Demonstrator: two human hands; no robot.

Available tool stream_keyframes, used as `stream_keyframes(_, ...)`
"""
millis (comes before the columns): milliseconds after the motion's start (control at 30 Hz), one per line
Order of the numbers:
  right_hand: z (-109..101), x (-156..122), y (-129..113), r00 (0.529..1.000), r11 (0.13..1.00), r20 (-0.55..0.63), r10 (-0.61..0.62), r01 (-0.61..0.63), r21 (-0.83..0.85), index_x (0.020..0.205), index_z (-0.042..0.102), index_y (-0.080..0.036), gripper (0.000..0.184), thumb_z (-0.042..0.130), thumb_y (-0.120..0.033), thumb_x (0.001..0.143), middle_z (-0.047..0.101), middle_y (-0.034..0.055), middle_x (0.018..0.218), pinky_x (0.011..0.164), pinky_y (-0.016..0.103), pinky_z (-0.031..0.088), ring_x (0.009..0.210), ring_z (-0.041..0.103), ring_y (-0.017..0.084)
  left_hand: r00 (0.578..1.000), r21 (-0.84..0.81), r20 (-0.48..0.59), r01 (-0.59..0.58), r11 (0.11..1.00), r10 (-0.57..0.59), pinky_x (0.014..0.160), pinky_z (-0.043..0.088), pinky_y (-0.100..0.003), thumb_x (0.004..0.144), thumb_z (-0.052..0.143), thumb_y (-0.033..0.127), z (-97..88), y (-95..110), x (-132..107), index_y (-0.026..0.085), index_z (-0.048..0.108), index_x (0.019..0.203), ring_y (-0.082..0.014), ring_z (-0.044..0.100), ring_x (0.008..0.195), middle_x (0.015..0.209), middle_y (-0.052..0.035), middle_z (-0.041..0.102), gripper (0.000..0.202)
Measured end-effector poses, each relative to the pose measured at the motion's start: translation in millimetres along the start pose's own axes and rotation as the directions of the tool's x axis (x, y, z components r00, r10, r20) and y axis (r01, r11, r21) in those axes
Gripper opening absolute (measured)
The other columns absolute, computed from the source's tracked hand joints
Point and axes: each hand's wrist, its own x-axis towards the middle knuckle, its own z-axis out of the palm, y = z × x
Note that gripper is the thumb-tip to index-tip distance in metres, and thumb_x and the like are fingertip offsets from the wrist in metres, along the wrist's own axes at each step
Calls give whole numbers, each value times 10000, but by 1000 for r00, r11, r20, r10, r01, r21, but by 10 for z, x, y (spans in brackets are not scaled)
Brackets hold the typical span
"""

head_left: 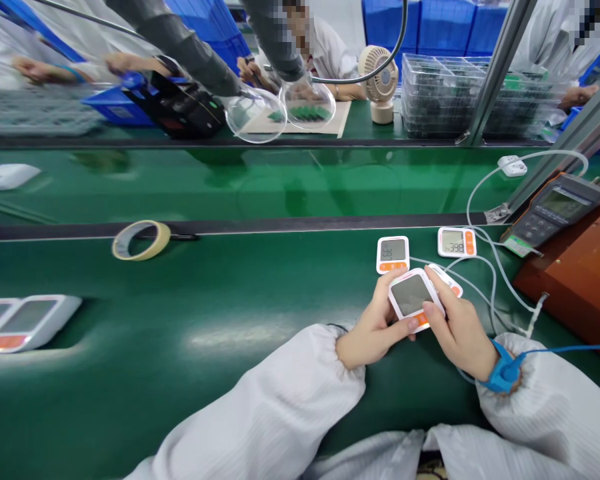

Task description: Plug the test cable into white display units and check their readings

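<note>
My left hand (pixel 380 320) and my right hand (pixel 457 330) together hold a small white digital monitor (pixel 413 293) with a blank grey screen and orange buttons. Both thumbs rest by the buttons at its lower edge. Just behind it, a second monitor (pixel 393 253) lies on the bench with digits on its screen. Farther right, another monitor (pixel 457 242) reads about 398. One more white-and-orange device (pixel 453 283) is mostly hidden behind my right fingers. Thin pale tubes (pixel 495 293) run among these devices. A blue wrist strap (pixel 504 370) circles my right wrist.
A grey handheld meter (pixel 555 210) leans on an orange-brown box (pixel 575 267) at right. A tape roll (pixel 141 241) lies on the green bench (pixel 180 387), with more monitors (pixel 27 323) at the left edge. Beyond the channel are co-workers, a fan (pixel 380 80) and clear trays (pixel 440 97).
</note>
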Motion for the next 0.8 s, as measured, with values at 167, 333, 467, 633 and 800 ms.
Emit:
stream_keyframes(167, -8, 18, -16, 999, 999, 22, 45, -45, -22, 1475, 386, -110, 507, 323, -346, 1030, 712, 135, 1072, 658, 302, 549, 771, 707, 222, 999, -9, -9, 30, 999, -31, 613, 543, -187, 879, 684, 274, -9, 9, 8, 366, 256, 1361, -132, 574, 876, 1131, -25, 512, 651)
stream_keyframes(333, -5, 19, -19, 997, 997, 32, 68, -68, -21, 1476, 392, -112, 516, 320, -356, 1027, 717, 127, 1030, 690, 301, 550, 792, 706, 225, 999, -2, -19, 30, 1000, -30, 617, 540, -186, 878, 685, 277, -6, 13, 5, 360, 260, 1359, -122, 569, 855, 1118, -21, 521, 647)
stream_keyframes(467, -7, 18, -14, 997, 998, 33, 69, -69, -13, 1480, 388, -113, 518, 324, -359, 1028, 717, 126, 1023, 714, 308, 554, 809, 705, 229, 999, 9, -26, 28, 1000, -28, 618, 538, -198, 874, 689, 290, -3, 14, 1, 360, 259, 1365, -126, 573, 849, 1117, -20, 527, 656)
stream_keyframes(633, -8, 16, -15, 997, 997, 35, 71, -71, -8, 1480, 388, -124, 511, 332, -353, 1027, 715, 125, 1039, 717, 322, 559, 797, 700, 229, 999, 7, -35, 28, 1000, -27, 610, 534, -205, 868, 694, 294, -1, 13, -2, 361, 266, 1366, -136, 576, 852, 1121, -25, 526, 660)
stream_keyframes(800, -7, 16, -19, 997, 997, 34, 75, -75, -8, 1485, 384, -126, 514, 331, -353, 1027, 723, 114, 978, 699, 323, 559, 772, 698, 232, 999, 9, -37, 28, 1000, -28, 612, 535, -209, 869, 692, 289, 1, 9, 0, 359, 270, 1362, -136, 573, 843, 1112, -28, 526, 653)
